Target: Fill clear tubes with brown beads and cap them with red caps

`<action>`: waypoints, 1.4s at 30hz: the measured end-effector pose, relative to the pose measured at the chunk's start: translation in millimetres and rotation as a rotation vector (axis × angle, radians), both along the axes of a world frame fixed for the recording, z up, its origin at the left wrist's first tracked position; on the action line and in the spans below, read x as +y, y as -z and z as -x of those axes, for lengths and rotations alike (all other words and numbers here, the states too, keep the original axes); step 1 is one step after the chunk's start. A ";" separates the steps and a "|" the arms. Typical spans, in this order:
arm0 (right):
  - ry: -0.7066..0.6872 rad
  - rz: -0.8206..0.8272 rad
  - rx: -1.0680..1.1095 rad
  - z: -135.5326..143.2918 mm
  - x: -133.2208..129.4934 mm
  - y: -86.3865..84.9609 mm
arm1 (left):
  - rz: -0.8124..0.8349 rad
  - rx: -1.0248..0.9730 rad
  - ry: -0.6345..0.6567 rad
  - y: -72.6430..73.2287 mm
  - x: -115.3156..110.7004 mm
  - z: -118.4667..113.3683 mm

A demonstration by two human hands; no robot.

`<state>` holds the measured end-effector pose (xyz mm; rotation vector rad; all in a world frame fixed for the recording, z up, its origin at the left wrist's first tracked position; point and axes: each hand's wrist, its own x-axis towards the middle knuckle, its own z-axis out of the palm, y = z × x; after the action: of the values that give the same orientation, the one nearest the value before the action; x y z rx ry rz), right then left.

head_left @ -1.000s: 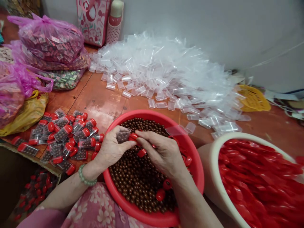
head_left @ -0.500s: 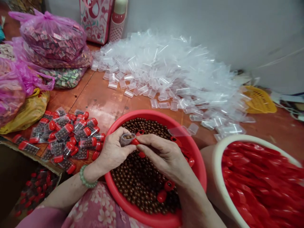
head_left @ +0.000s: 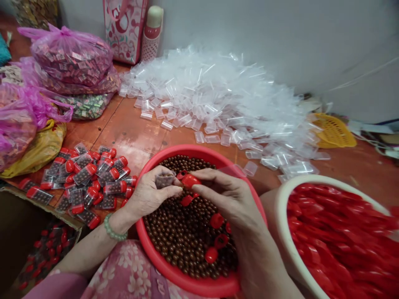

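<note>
My left hand [head_left: 152, 193] pinches a small clear plastic case [head_left: 165, 179] with brown balls inside, its mouth tilted toward the right. Just across from it, my right hand [head_left: 224, 193] grips a red plastic cap [head_left: 190, 180] between thumb and fingers. A short gap separates cap and case. Both hands are over a red basin [head_left: 152, 253] of shiny brown balls [head_left: 181, 236]. Several loose red caps lie on the balls, one of them a hinged-looking red cap [head_left: 212, 254] near my right wrist.
Filled, red-capped cases [head_left: 84, 172] are heaped at left, above a cardboard box [head_left: 67, 220] holding more. Empty clear cases [head_left: 212, 95] form a big pile along the wall. A cream bucket [head_left: 282, 216] of red caps stands right. Pink bags [head_left: 71, 54] sit at back left.
My right hand has drawn the red cap away from the case's mouth and turned slightly. The case in my left hand has tipped more to the right. The view has shifted slightly.
</note>
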<state>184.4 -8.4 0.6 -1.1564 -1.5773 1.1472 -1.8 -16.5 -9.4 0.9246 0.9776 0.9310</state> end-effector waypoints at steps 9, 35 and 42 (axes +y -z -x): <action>-0.039 -0.234 0.071 35.0 -0.1 -9.8 | 0.036 -0.220 0.116 4.4 -3.7 -5.8; -0.260 -0.506 -0.656 25.8 -6.5 -4.0 | 0.157 -0.245 0.309 14.4 -0.1 3.6; -0.155 -0.682 -0.738 40.4 -6.3 10.9 | 0.271 -0.306 0.285 12.4 1.8 2.2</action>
<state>144.0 -14.6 -10.3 -1.0290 -2.3897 0.1699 -4.0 -14.7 -21.7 0.6480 0.6691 0.6552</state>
